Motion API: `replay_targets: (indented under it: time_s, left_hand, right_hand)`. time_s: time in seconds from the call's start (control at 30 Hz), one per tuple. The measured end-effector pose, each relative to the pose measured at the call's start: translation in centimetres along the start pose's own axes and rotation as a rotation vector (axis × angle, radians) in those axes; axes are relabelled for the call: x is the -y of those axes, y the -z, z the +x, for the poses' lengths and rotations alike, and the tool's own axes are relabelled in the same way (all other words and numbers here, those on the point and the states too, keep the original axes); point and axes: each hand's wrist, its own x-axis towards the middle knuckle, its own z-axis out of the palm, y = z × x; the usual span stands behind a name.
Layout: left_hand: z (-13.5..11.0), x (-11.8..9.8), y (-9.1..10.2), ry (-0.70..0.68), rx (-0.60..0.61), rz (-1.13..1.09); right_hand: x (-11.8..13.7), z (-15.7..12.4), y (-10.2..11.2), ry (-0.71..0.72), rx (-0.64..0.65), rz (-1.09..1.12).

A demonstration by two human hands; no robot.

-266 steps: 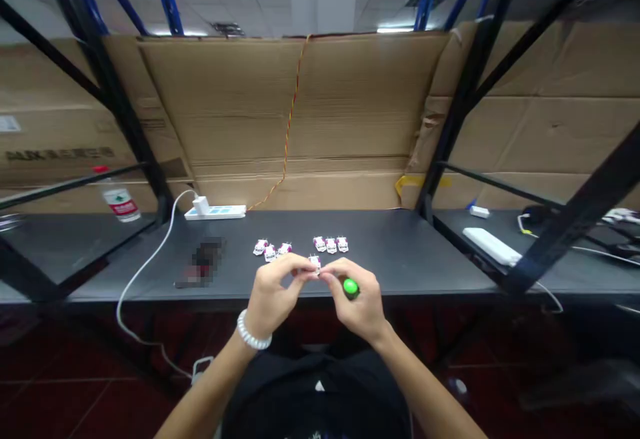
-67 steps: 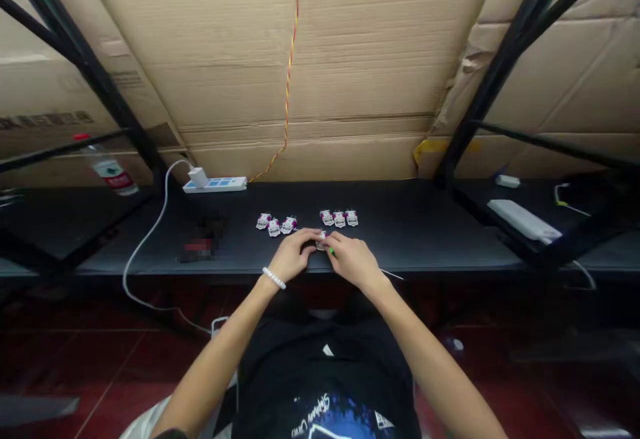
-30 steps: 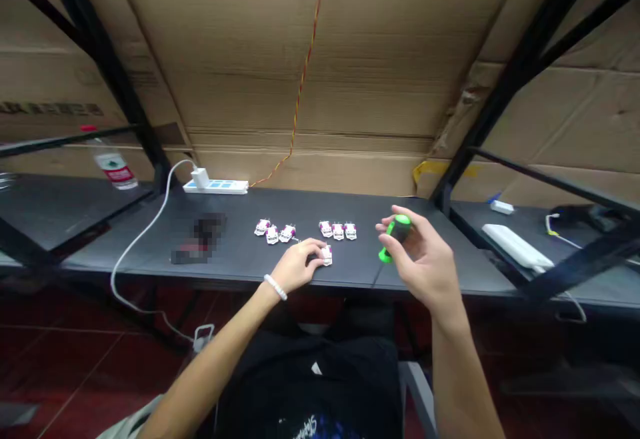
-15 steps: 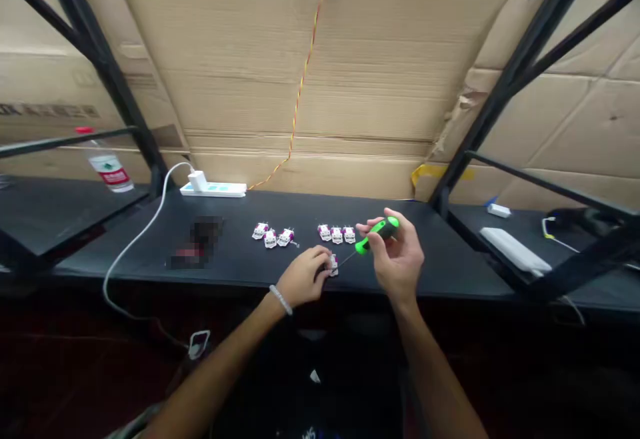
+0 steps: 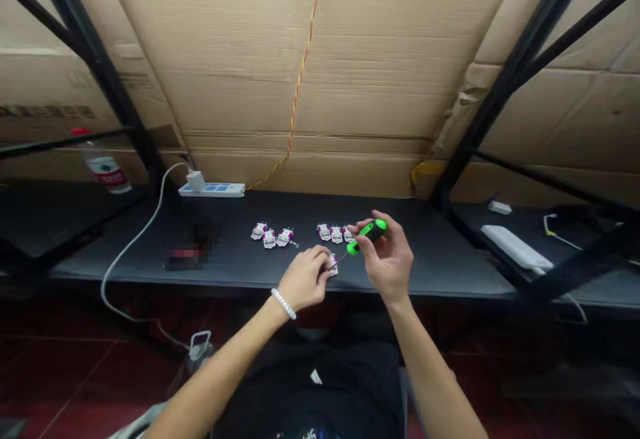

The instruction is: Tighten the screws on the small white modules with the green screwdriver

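My left hand (image 5: pixel 303 279) pinches a small white and magenta part (image 5: pixel 333 264) just above the front of the black table (image 5: pixel 235 259). My right hand (image 5: pixel 386 259) grips a screwdriver with a green and black handle (image 5: pixel 367 235), its thin shaft slanting down-left with the tip at the held part. Behind the hands, three matching parts (image 5: pixel 271 235) lie in a loose group on the left and another three (image 5: pixel 334 233) sit in a row on the right, partly hidden by the screwdriver handle.
A white power strip (image 5: pixel 213 189) with a plugged charger and white cable (image 5: pixel 135 242) lies at the back left. A dark blurred object (image 5: pixel 193 249) rests left of the parts. A water bottle (image 5: pixel 103 165) stands far left. Black frame struts cross both sides; a white box (image 5: pixel 513 247) lies right.
My right hand carried the screwdriver from out on the right back toward the centre and tilted its tip down to the part. My left hand kept its pinch on the part.
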Motion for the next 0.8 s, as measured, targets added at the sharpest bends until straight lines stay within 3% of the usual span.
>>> replay_targets:
  time_s: [0.23,0.43,0.63,0.8]
  left_hand:
    - [0.0,-0.5,-0.1,0.025,-0.020,0.040]
    - [-0.1,-0.8,-0.5,0.048,-0.053,0.061]
    - [-0.1,-0.8,-0.6,0.049,-0.089,0.032]
    - [0.0,-0.9,-0.6,0.042,-0.097,0.066]
  right_hand:
    - [-0.1,-0.3,0.0,0.048,0.027,-0.048]
    - [-0.9,0.1,0.1,0.258,0.047,-0.276]
    - [0.8,2.0,-0.4,0.153,0.342,-0.197]
    - [1.8,3.4,-0.9,0.322,0.372,-0.294]
